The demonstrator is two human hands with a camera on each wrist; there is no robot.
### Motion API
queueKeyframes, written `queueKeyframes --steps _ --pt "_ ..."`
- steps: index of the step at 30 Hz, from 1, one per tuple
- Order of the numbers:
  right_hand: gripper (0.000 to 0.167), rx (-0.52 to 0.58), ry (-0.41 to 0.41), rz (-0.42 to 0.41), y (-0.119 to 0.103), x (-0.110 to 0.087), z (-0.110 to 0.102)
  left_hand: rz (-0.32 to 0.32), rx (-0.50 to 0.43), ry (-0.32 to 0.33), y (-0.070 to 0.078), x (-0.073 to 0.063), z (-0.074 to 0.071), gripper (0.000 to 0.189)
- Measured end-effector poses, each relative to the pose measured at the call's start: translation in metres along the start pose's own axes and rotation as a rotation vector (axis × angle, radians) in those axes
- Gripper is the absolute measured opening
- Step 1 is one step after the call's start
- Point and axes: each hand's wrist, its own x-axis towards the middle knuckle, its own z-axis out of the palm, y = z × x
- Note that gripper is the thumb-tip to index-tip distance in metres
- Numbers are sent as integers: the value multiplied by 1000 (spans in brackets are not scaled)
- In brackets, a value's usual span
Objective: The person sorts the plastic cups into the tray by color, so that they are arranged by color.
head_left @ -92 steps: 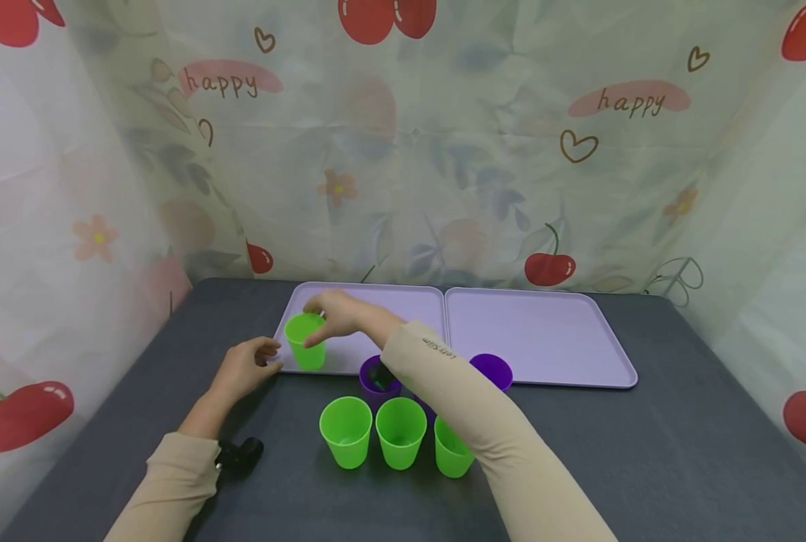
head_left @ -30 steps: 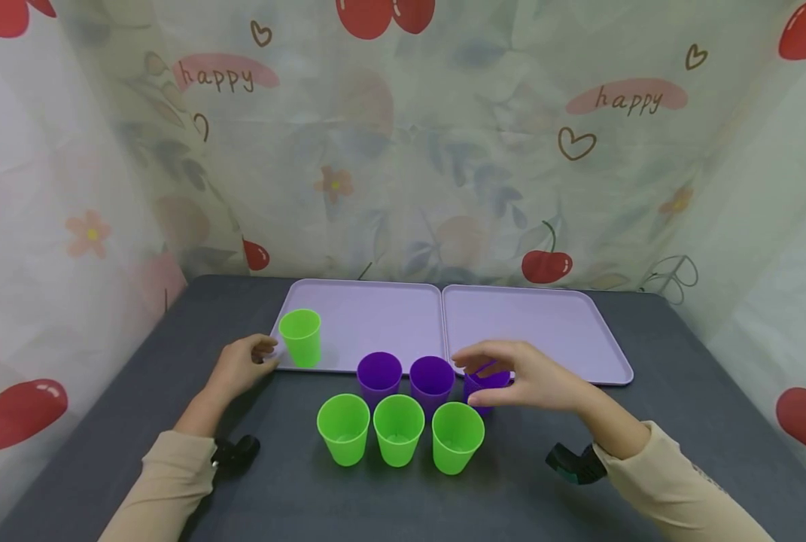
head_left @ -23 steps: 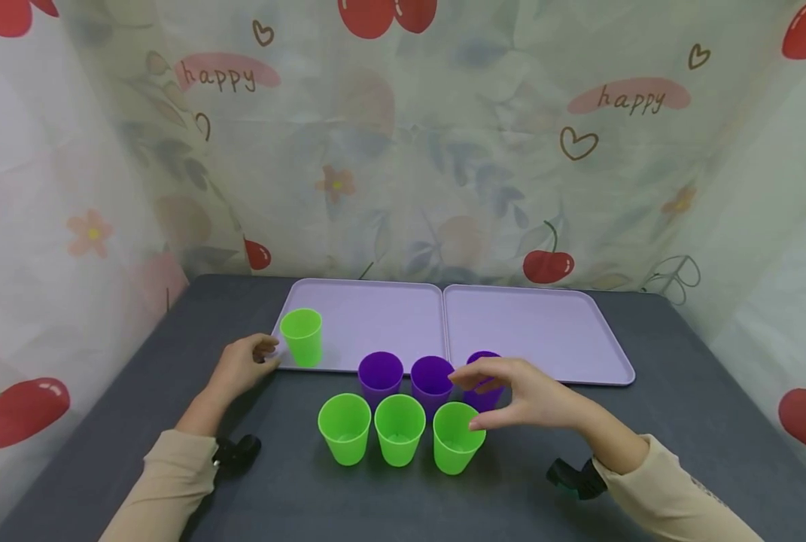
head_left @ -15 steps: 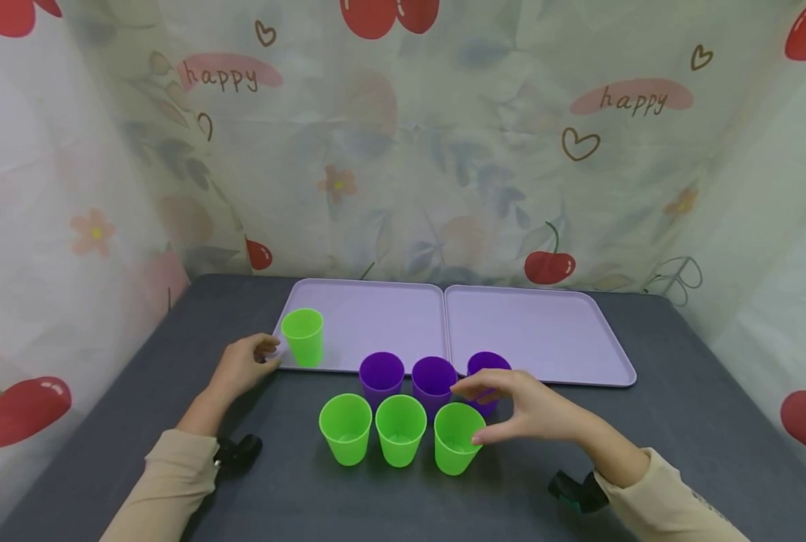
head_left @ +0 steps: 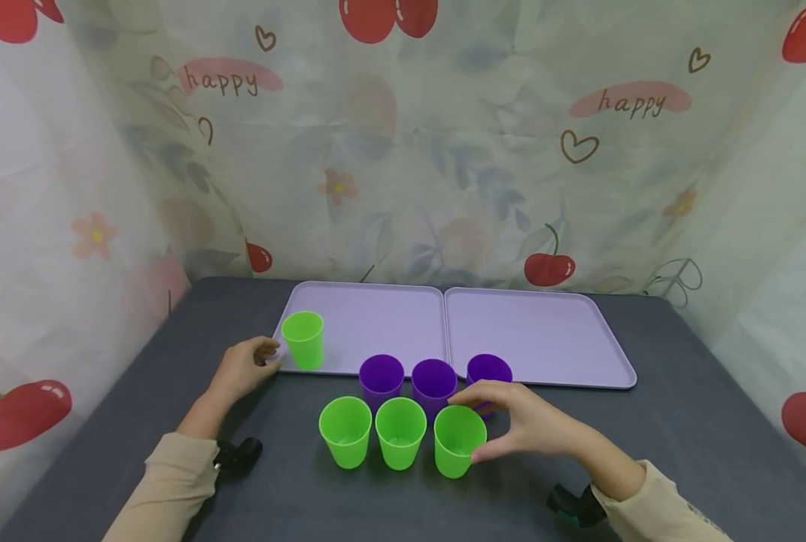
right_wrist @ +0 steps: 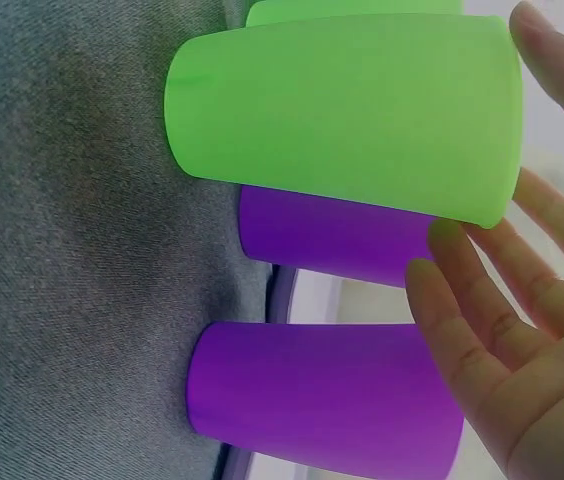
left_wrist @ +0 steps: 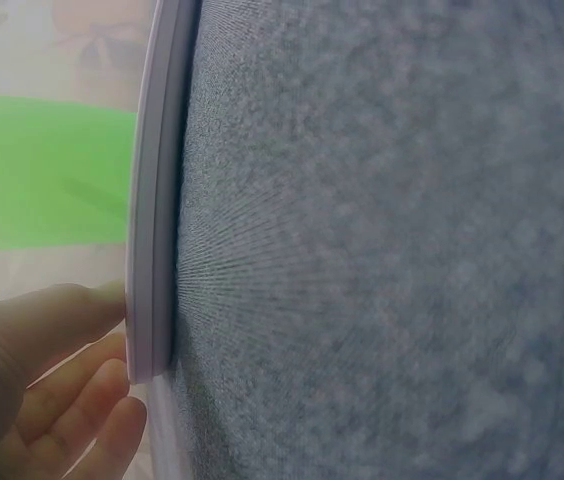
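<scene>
Off a flat lilac tray's (head_left: 382,324) near right corner, the right hand's (head_left: 531,423) fingers are apart around a round green cup (head_left: 452,450). The left hand (head_left: 243,369) touches the left corner, grip unclear.

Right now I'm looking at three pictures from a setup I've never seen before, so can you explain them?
There's no robot, just a person's bare hands. The wide picture is taken from the head, the close ones from each wrist. On the dark table, three green cups stand before three purple cups. Behind are two trays; another green cup stands on the left tray. The left hand pinches that tray's corner. The right hand is open around the rightmost green cup; I can't see a firm grip.
</scene>
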Motion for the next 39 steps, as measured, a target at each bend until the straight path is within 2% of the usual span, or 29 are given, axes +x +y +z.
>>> queueKeyframes --steps 8,22,34,39 --pt "56 -46 27 -18 4 -1 4 2 -2 2 -1 -1 0 33" --pt "55 -52 74 -7 5 -3 2 14 -3 2 0 -1 -1 33" --pt "58 -55 114 39 -12 -1 -21 12 0 2 1 -2 -1 33" --pt "58 -83 139 17 -18 1 -35 3 -3 -5 2 -2 -1 33"
